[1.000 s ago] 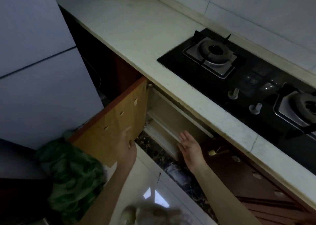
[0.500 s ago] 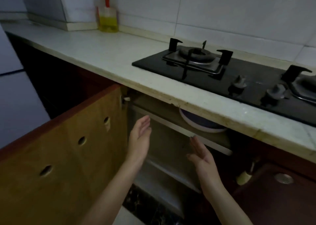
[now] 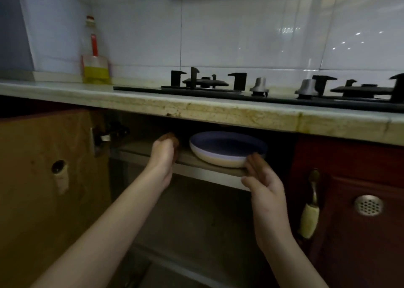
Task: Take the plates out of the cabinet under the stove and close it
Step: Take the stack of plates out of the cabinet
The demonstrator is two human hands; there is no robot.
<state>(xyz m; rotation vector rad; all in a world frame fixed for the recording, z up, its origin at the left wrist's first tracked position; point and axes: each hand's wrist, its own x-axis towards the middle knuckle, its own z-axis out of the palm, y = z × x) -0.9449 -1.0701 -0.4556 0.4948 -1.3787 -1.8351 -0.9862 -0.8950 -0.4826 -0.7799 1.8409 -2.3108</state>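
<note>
A round plate (image 3: 227, 150), blue inside with a cream outer wall, sits on the upper shelf (image 3: 192, 159) of the open cabinet under the stove (image 3: 240, 88). My left hand (image 3: 164, 154) reaches over the shelf edge just left of the plate, fingers curled into the dark, apart from the plate. My right hand (image 3: 264, 178) is open at the plate's right rim, fingertips touching or almost touching it. The wooden cabinet door (image 3: 50, 178) stands swung open at the left. Whether more plates lie under this one is hidden.
The countertop edge (image 3: 218, 112) overhangs the cabinet opening closely. A shut red door (image 3: 358, 200) with a handle (image 3: 310, 209) and a round vent is at the right. An oil bottle (image 3: 95, 64) stands on the counter by the tiled wall.
My view has dropped to shelf height. Both hands have moved forward and up from in front of the opening to either side of the plate.
</note>
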